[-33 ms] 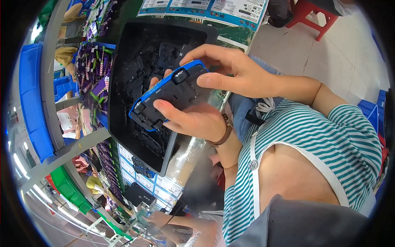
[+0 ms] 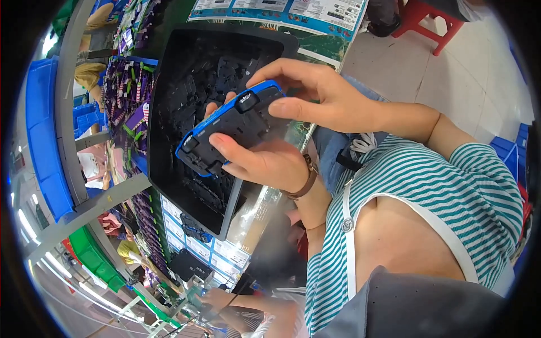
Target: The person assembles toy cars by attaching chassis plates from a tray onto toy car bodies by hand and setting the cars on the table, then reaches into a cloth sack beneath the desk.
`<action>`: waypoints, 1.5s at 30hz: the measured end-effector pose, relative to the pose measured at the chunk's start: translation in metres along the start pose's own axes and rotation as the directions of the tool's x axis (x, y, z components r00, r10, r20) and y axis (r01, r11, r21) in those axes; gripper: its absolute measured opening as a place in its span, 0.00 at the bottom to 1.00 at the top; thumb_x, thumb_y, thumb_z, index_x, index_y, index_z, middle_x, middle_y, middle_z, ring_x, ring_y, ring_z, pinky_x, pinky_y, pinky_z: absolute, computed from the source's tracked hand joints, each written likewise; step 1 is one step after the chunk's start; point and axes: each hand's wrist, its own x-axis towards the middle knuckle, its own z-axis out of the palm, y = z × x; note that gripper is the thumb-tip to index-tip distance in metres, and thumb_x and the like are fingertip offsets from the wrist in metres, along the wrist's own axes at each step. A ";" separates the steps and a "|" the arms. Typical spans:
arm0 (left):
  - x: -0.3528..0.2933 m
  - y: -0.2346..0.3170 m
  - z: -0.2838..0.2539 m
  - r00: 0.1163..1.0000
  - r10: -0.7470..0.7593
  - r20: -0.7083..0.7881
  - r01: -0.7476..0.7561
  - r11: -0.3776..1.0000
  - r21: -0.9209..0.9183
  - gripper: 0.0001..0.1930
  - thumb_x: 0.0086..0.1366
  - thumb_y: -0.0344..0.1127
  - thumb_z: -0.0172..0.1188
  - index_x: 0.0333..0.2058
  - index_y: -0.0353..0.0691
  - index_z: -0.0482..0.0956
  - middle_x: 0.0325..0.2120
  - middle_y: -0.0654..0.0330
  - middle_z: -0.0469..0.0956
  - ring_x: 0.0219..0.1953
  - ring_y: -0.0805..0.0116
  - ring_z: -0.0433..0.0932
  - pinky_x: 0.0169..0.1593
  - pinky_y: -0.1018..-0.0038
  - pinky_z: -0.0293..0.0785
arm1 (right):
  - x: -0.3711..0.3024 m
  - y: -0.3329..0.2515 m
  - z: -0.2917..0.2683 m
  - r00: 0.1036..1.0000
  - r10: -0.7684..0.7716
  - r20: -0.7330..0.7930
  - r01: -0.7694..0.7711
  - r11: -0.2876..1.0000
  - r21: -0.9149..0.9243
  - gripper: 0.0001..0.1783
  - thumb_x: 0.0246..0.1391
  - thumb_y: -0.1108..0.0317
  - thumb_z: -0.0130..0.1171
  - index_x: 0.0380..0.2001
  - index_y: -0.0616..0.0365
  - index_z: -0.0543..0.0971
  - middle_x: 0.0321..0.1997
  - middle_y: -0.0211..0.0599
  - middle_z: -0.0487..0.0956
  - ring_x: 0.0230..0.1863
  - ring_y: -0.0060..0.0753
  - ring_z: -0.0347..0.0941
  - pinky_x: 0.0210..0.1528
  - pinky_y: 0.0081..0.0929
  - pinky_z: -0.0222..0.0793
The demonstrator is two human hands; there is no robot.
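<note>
A blue toy car (image 2: 225, 124) is tilted in the air above a black bin (image 2: 169, 62), its dark underside and black wheels toward me. My left hand (image 2: 270, 163), with a brown strap at the wrist, grips the car's lower end. Its thumb lies on the underside, and some fingertips show past the blue edge. My right hand (image 2: 327, 98) holds the upper end, thumb on the underside and index finger curved over the edge. The other right fingers are partly hidden. Black plastic parts (image 2: 208, 81) lie in a heap in the bin, behind the car.
Printed sheets (image 2: 259, 11) lie beyond the bin. Purple and striped goods (image 2: 127, 107) are piled to its left, near a grey rack post (image 2: 65, 124) and a blue tray (image 2: 45, 141). A red stool (image 2: 428, 28) stands on the floor. Another person's arm (image 2: 253, 304) shows below.
</note>
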 end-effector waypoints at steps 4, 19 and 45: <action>-0.007 -0.006 0.007 0.986 0.164 -0.029 -0.158 0.975 0.155 0.25 0.68 0.42 0.52 0.55 0.27 0.63 0.48 0.46 0.71 0.47 0.57 0.75 0.48 0.65 0.78 | 0.004 0.010 -0.004 0.999 -0.011 0.034 0.006 0.992 0.128 0.21 0.62 0.62 0.54 0.54 0.61 0.70 0.50 0.35 0.73 0.52 0.24 0.70 0.53 0.25 0.68; -0.010 -0.011 -0.004 0.999 0.049 0.008 -0.050 0.995 0.089 0.27 0.66 0.43 0.54 0.54 0.26 0.62 0.51 0.46 0.69 0.49 0.53 0.74 0.49 0.63 0.79 | 0.008 0.015 -0.008 1.000 -0.012 0.005 0.011 0.996 0.093 0.15 0.63 0.63 0.54 0.48 0.60 0.74 0.43 0.29 0.76 0.45 0.16 0.70 0.48 0.16 0.66; 0.007 -0.014 -0.033 0.945 -0.284 0.164 0.325 0.875 -0.358 0.32 0.69 0.63 0.36 0.58 0.43 0.66 0.52 0.58 0.72 0.50 0.62 0.72 0.53 0.67 0.71 | 0.023 0.008 0.010 0.892 -0.444 0.084 0.332 0.518 -0.788 0.29 0.42 0.60 0.69 0.49 0.53 0.75 0.49 0.35 0.74 0.50 0.41 0.71 0.45 0.33 0.73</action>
